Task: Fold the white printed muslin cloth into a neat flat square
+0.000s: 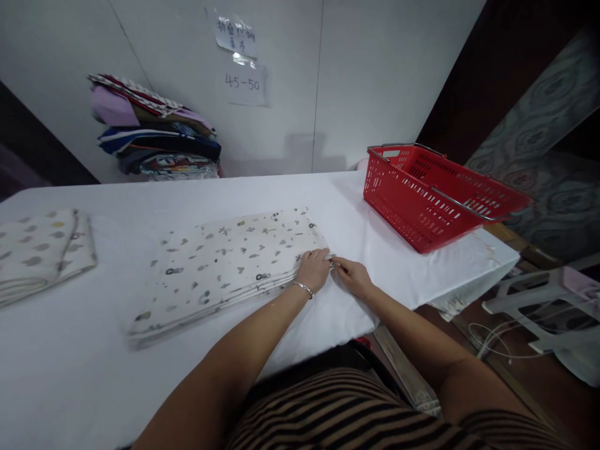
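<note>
A white cloth (234, 256) printed with small grey and dark figures lies folded in layers on the table, its layered edge towards me. At its near right corner, my left hand (314, 269), with a silver bracelet on the wrist, is closed over the edge with fingers bent. Just to the right, my right hand (354, 276) pinches the corner's layers between thumb and fingers. Both hands are close together; the undersides of the fingers are hidden.
Another folded printed cloth (42, 250) lies at the table's left. A red plastic basket (422, 206) with metal handles stands at the right on the white tablecloth (103, 381). Folded fabrics (159, 134) are piled against the wall. A white plastic stool (548, 300) is at the right.
</note>
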`<state>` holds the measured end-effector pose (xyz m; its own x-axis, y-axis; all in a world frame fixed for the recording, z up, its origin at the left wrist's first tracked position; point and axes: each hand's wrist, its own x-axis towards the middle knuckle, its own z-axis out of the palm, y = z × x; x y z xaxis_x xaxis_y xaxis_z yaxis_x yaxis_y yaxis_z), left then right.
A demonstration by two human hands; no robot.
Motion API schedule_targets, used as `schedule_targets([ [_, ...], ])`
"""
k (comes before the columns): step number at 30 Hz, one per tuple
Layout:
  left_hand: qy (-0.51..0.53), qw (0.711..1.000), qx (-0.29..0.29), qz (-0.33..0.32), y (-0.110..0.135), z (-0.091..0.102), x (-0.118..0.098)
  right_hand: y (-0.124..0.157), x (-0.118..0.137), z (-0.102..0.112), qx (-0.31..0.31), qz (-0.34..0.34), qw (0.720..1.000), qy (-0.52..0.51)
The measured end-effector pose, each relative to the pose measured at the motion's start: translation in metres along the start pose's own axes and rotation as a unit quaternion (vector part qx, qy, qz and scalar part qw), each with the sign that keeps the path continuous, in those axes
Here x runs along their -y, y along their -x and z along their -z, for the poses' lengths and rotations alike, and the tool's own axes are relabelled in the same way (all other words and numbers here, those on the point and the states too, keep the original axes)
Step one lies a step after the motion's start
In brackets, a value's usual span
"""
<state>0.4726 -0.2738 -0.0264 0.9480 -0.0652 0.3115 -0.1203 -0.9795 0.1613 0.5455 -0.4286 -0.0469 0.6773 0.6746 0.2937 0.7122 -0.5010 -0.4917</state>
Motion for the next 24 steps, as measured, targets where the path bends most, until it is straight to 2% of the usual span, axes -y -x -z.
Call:
schedule_targets([
  [6, 0.045, 0.998, -0.037, 0.028, 0.008, 0.003, -0.001, 0.0, 0.003, 0.004, 0.005, -0.008, 1.0, 0.02],
  [18, 0.035, 0.999, -0.012, 0.027, 0.009, 0.004, -0.007, 0.001, 0.0, 0.005, 0.024, 0.046, 0.999, -0.011],
  [24, -0.023, 1.0, -0.007, 0.008, 0.019, 0.007, -0.002, 0.004, -0.006, 0.015, 0.054, 0.077, 0.989, 0.117],
])
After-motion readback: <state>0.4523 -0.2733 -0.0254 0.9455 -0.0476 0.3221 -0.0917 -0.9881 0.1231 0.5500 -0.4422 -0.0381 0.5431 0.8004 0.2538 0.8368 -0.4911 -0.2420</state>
